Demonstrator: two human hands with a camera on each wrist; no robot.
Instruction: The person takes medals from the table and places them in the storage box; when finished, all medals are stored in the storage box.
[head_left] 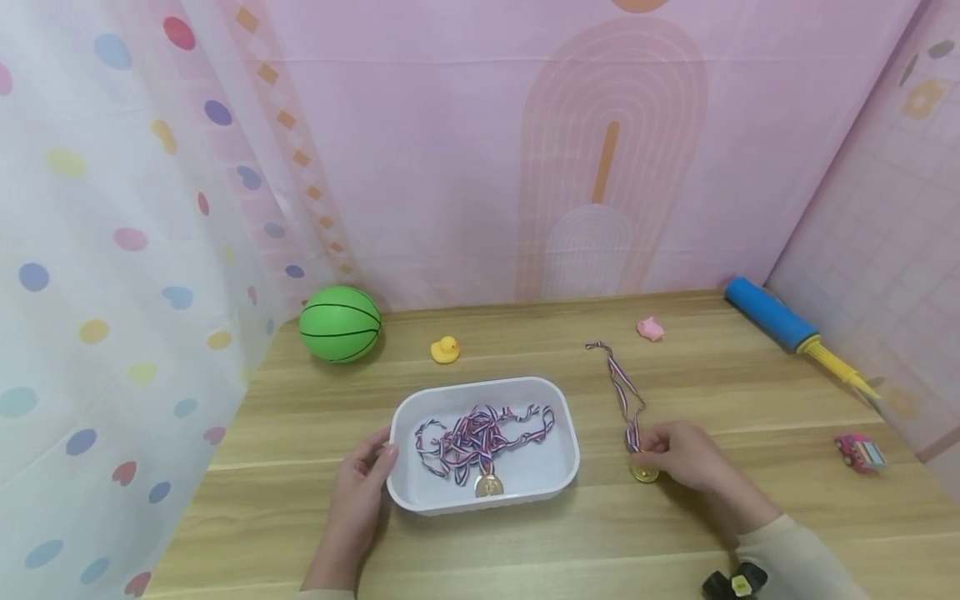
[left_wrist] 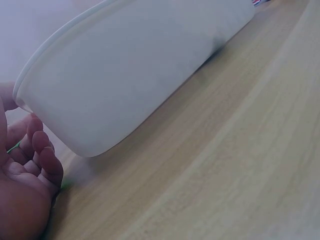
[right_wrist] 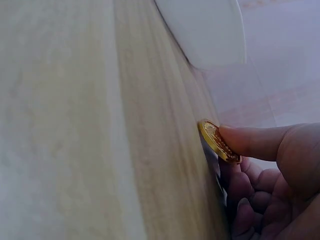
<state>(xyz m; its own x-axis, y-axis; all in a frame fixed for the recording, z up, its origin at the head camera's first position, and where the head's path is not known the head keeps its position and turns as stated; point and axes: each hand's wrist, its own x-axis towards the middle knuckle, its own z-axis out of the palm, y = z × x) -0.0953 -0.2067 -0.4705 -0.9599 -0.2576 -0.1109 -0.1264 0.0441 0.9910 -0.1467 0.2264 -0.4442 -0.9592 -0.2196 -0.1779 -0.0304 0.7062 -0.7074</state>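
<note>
A white plastic tub (head_left: 558,483) stands on the table, holding tangled striped ribbons (head_left: 476,437) and a gold medal (head_left: 489,485). At its left end my left hand (head_left: 362,486) grips the rim, thumb on top and fingers beneath the edge, as the left wrist view shows. To the right of the tub, my right hand (head_left: 686,454) pinches a second gold medal (right_wrist: 218,141) between thumb and fingers, just over the wood. This medal's striped ribbon (head_left: 621,387) trails away along the table toward the back.
Behind the tub are a green ball (head_left: 341,325) and a yellow rubber duck (head_left: 446,350). A pink pig toy (head_left: 650,328) lies beyond the ribbon. Farther right are a blue and yellow pump (head_left: 780,321) and a pink toy car (head_left: 860,454). A black object (head_left: 735,582) sits by the right sleeve.
</note>
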